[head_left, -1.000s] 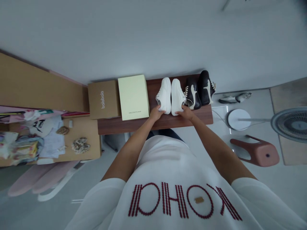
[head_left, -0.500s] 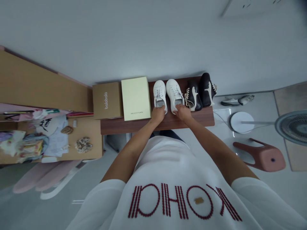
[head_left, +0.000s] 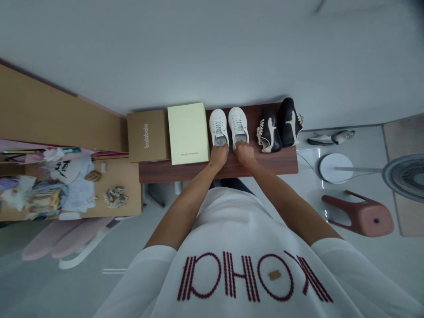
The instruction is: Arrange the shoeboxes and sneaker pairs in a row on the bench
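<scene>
Two white sneakers stand side by side on a dark wooden bench top [head_left: 159,175], toes pointing at the wall. My left hand [head_left: 219,158] is closed on the heel of the left white sneaker [head_left: 218,123]. The heel of the right white sneaker [head_left: 237,121] is in my right hand [head_left: 244,153], its fingers curled over the rim. Both heels are partly hidden by the fingers. To the right stand two black shoes with cream trim, the nearer black shoe [head_left: 272,128] and the outer black shoe [head_left: 289,121], leaning close together.
Left of the sneakers sit a pale yellow box [head_left: 188,132] and a brown shoebox [head_left: 148,137]. Further left is a cluttered desk [head_left: 132,185]. On the right floor are a pink stool [head_left: 374,218], a standing fan [head_left: 406,176] and a grey-white pair of shoes [head_left: 331,138].
My right hand has moved the right white sneaker left and straightened it, closer to the left one. A wider gap now separates it from the black shoes.
</scene>
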`<state>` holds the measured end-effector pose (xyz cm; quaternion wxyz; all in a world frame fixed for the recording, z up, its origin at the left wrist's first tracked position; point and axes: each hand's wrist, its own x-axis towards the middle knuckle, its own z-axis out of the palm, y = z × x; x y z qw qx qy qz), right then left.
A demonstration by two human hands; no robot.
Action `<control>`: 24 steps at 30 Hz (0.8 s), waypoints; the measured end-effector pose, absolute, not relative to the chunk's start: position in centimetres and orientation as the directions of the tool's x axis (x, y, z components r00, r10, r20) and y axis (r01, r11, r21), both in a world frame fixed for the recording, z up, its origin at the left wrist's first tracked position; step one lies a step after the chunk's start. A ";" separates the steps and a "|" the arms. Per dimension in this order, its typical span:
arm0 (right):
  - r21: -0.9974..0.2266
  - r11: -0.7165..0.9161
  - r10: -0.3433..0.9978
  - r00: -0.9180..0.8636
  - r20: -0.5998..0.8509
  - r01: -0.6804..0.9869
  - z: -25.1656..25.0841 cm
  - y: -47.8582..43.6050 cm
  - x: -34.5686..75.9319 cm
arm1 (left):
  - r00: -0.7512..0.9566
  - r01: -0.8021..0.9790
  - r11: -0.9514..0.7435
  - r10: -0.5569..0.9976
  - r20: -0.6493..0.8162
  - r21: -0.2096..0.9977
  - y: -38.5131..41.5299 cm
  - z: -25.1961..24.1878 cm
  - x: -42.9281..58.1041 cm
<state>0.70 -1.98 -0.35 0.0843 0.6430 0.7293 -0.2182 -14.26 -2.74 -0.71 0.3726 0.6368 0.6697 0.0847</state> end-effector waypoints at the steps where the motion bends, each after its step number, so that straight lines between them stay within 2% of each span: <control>1: -0.211 0.071 0.900 -0.154 -0.407 0.975 -0.4 -2.0 0.5 | 0.073 0.771 0.199 0.916 -0.394 0.606 -2.7 -0.9 -14.3; 5: -0.220 0.047 0.893 -0.140 -0.427 0.974 -0.6 -1.9 0.1 | 0.036 0.722 0.256 0.914 -0.405 0.643 -2.7 -1.7 -14.4; 10: -0.232 0.023 0.884 -0.128 -0.449 0.972 -0.8 -1.9 -0.4 | 0.072 0.778 0.214 0.904 -0.422 0.591 -2.7 -2.2 -14.6; 14: -0.285 0.000 0.905 -0.121 -0.408 0.959 -0.3 -2.4 0.0 | 0.022 0.722 0.246 0.926 -0.377 0.646 -2.9 -1.4 -14.3; 17: -0.416 0.047 0.968 -0.145 -0.207 0.908 0.4 -3.2 2.5 | 0.085 0.792 0.091 0.963 -0.257 0.604 -3.2 -0.1 -13.2; 20: -0.528 0.088 0.996 -0.073 0.049 0.844 0.7 -4.0 7.8 | 0.312 0.815 -0.174 0.936 -0.165 0.553 -3.5 1.2 -10.9; 22: -0.522 -0.005 0.992 0.071 0.108 0.853 0.6 -4.3 12.3 | 0.442 0.762 -0.299 0.888 -0.124 0.574 -3.5 1.6 -8.6; 24: -0.473 -0.148 0.976 0.204 0.069 0.869 0.1 -4.1 17.0 | 0.519 0.706 -0.349 0.847 -0.114 0.617 -3.2 1.5 -6.2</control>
